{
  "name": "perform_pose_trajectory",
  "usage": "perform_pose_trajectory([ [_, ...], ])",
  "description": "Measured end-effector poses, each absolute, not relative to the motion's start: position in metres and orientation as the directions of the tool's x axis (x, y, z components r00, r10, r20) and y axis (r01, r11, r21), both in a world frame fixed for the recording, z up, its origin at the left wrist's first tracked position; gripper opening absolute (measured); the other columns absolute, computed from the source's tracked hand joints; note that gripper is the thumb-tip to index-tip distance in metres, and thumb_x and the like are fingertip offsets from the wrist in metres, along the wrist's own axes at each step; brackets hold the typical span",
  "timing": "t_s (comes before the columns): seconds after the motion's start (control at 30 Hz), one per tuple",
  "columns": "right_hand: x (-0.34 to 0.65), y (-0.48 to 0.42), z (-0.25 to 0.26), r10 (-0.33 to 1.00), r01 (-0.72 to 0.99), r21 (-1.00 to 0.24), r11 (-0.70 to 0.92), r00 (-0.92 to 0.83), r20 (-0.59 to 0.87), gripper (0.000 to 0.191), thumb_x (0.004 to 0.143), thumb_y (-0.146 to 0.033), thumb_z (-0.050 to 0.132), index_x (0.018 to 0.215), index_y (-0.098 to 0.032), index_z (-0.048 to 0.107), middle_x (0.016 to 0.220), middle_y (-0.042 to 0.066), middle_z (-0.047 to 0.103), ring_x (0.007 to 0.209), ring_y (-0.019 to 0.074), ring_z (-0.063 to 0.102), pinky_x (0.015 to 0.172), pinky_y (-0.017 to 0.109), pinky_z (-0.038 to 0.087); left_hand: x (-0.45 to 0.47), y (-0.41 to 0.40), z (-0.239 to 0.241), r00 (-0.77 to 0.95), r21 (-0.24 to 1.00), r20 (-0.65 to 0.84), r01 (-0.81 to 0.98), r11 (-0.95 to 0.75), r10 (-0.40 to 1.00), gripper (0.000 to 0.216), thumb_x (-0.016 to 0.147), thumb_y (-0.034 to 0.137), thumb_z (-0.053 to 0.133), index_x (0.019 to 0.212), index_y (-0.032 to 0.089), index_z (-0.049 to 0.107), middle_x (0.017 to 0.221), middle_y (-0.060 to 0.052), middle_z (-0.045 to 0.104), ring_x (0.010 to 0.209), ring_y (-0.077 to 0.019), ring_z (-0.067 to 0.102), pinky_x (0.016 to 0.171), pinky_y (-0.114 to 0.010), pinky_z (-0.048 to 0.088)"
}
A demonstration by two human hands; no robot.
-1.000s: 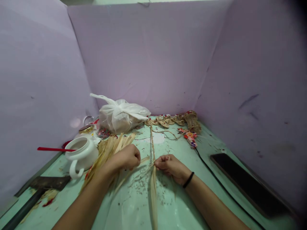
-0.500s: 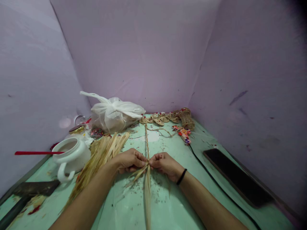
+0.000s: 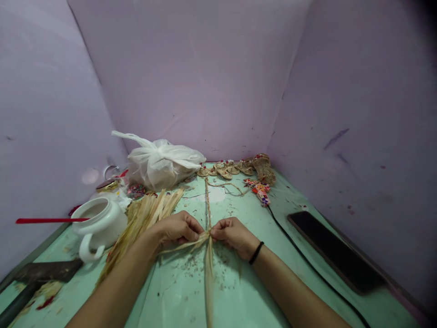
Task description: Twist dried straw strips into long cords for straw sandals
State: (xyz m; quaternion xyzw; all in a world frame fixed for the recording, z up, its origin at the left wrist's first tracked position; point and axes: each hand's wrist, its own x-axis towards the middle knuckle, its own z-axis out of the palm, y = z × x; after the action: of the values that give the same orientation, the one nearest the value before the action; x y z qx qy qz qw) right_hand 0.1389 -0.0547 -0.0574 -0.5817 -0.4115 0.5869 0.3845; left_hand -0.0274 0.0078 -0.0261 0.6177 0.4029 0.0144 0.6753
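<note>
A thin braided cord (image 3: 207, 202) of pale dried fibre runs down the middle of the green table. At its lower end, my right hand (image 3: 232, 234) pinches the braid where the loose strands start. My left hand (image 3: 180, 228) is closed on a flat fibre strand (image 3: 194, 242) just left of that point; the strand's tail trails left under the wrist. Another loose strand (image 3: 209, 282) hangs straight down toward the near edge. The fingertips of both hands are close together but apart. A bundle of dried fibre strips (image 3: 146, 214) lies beside my left forearm.
On the left stand a white pot (image 3: 102, 223) with a red stick (image 3: 51, 221) and a dark-headed hammer-like tool (image 3: 48, 271). A white plastic bag (image 3: 164, 164) and woven pieces (image 3: 225, 169) sit at the back. Right are a black cable (image 3: 290, 241) and a phone (image 3: 336, 250).
My left hand has shifted slightly left, away from the right fingertips, drawing a strand out sideways. My right hand stays at the braid's end. The view has moved a little.
</note>
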Motion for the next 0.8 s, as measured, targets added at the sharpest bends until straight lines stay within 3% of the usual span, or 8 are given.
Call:
perform_pose_trajectory([
  [0.33,0.139,-0.055,-0.057,0.929,0.027,-0.93,-0.368,-0.036,-0.368,0.009,0.06,-0.015,0.055,0.052,-0.012,0.054,0.038,-0.004,0.044,0.03,0.0021,0.022,0.034,0.021,0.01,-0.032,0.009,-0.027,0.682,0.845,-0.514,0.508,0.169,0.521,0.025,0.051,0.023,0.064,0.072,0.009,0.067,0.041,0.004,0.046,0.032,-0.0023,0.027,0.033,-0.018,0.013],
  [0.47,0.139,-0.053,-0.057,0.928,0.048,-0.928,-0.371,-0.016,-0.372,0.011,0.061,-0.013,0.053,0.05,-0.013,0.05,0.037,-0.005,0.041,0.031,0.0022,0.022,0.035,0.021,0.01,-0.03,0.01,-0.029,0.677,0.843,-0.523,0.502,0.195,0.518,0.029,0.059,0.037,0.063,0.064,0.009,0.063,0.041,0.003,0.046,0.03,-0.0025,0.027,0.031,-0.018,0.01],
  [0.57,0.139,-0.052,-0.057,0.927,0.058,-0.925,-0.374,-0.004,-0.375,0.011,0.061,-0.012,0.052,0.051,-0.013,0.049,0.036,-0.007,0.038,0.031,0.0023,0.022,0.035,0.021,0.011,-0.027,0.011,-0.031,0.638,0.836,-0.546,0.46,0.299,0.543,0.041,0.063,0.049,0.057,0.071,0.009,0.062,0.051,-0.002,0.056,0.028,-0.0032,0.03,0.029,-0.018,0.01],
  [0.63,0.138,-0.053,-0.055,0.928,0.057,-0.927,-0.371,-0.002,-0.372,0.012,0.062,-0.01,0.052,0.051,-0.013,0.05,0.037,-0.006,0.039,0.032,0.0021,0.022,0.036,0.02,0.011,-0.024,0.01,-0.032,0.624,0.832,-0.553,0.441,0.335,0.551,0.038,0.06,0.046,0.059,0.069,0.009,0.061,0.052,-0.003,0.058,0.028,-0.0034,0.031,0.028,-0.018,0.011],
  [0.8,0.136,-0.056,-0.052,0.928,0.069,-0.926,-0.371,0.018,-0.371,0.012,0.061,-0.008,0.052,0.05,-0.012,0.051,0.035,-0.007,0.038,0.032,0.0016,0.022,0.037,0.02,0.013,-0.017,0.004,-0.033,0.613,0.818,-0.566,0.501,0.282,0.551,0.022,0.056,0.031,0.061,0.056,0.01,0.057,0.032,0.002,0.044,0.025,-0.0041,0.028,0.028,-0.018,0.013],
])
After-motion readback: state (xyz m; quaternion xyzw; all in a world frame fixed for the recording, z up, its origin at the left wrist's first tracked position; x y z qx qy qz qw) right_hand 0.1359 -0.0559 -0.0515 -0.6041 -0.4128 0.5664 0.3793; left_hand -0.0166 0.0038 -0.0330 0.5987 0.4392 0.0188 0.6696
